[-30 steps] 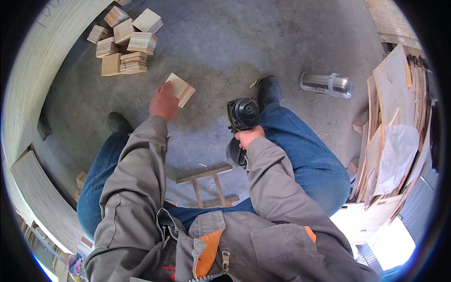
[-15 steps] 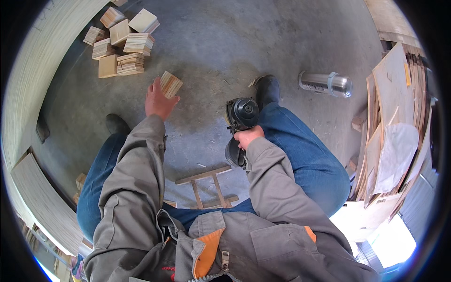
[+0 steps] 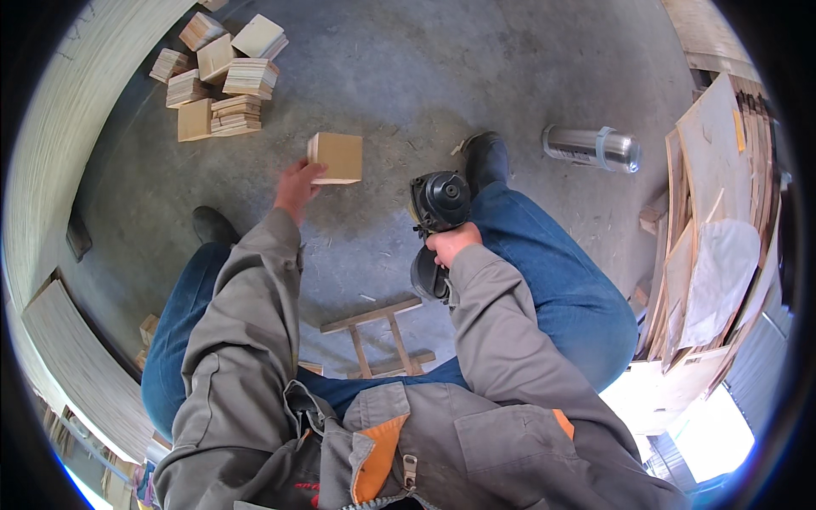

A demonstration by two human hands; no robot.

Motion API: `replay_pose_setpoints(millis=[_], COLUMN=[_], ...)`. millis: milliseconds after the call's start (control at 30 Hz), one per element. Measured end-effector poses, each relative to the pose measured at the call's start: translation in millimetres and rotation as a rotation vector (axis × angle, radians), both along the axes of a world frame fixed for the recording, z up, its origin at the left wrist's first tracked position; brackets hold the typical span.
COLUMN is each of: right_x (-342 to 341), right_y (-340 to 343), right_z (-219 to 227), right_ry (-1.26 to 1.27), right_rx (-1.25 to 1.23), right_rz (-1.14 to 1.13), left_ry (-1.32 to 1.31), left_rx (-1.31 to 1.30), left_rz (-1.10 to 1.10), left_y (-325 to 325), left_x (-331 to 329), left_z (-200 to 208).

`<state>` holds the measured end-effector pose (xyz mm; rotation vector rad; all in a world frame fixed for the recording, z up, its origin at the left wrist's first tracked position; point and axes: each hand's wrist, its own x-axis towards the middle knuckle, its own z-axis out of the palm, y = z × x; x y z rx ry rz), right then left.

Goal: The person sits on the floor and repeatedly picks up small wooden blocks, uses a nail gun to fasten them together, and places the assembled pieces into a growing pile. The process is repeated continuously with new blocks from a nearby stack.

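Observation:
A square plywood block (image 3: 338, 159), with layered edges on its left side and a smooth tan face turned up, is tilted up at the floor. My left hand (image 3: 297, 185) grips its left side, fingers at the edge and thumb along the lower left corner. My right hand (image 3: 455, 244) is closed round the handle of a black coil nail gun (image 3: 442, 202), held beside my right shin. The round cap of the tool faces up and its drum shows below the hand. Its nose is hidden.
Several layered plywood blocks (image 3: 234, 76) lie piled at the far left. A steel flask (image 3: 592, 149) lies on its side on the right. Upright wood sheets (image 3: 710, 161) lean at the right edge. A small wooden frame (image 3: 374, 319) lies between my legs.
My left hand was open beside the block; now it has closed on it. The block has turned its smooth face up and moved slightly right. My right hand and nail gun have hardly moved.

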<state>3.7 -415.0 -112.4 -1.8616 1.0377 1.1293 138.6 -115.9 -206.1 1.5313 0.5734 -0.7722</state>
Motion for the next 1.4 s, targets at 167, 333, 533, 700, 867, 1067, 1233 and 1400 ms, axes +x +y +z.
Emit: replay_pose_setpoints(millis=[167,333,533,700,867,1067,1233,1400], right_x=[6,5,8,10,11,10,-5,0], right_y=[-1,0,-1,7,7,22,1,22], right_z=[13,12,16,22,21,21,-23,-7], right_ry=[-0.004,-0.024,-0.049,-0.037,-0.041,-0.049,-0.208,-0.093], right_rx=[0.019,0.008,0.008,-0.006,0.015,-0.069,0.011,-0.052], right_rz=[-0.025,-0.162,-0.233,-0.146,-0.08,-0.053,0.318,0.133], left_ry=[0.08,-0.035,-0.032,-0.228,-0.182,-0.382,-0.593,-0.896], left_rx=[0.062,0.196,0.176,0.233,0.181,-0.04,-0.099,0.01], left_rz=[0.165,0.068,0.084,0.064,0.24,0.35,0.17,0.01], left_y=[-26,-20,-18,5,8,16,44,85], left_x=[-33,-40,-41,-38,-6,33,44,-9], left_z=[-14,-27,-20,-15,42,164,289,406])
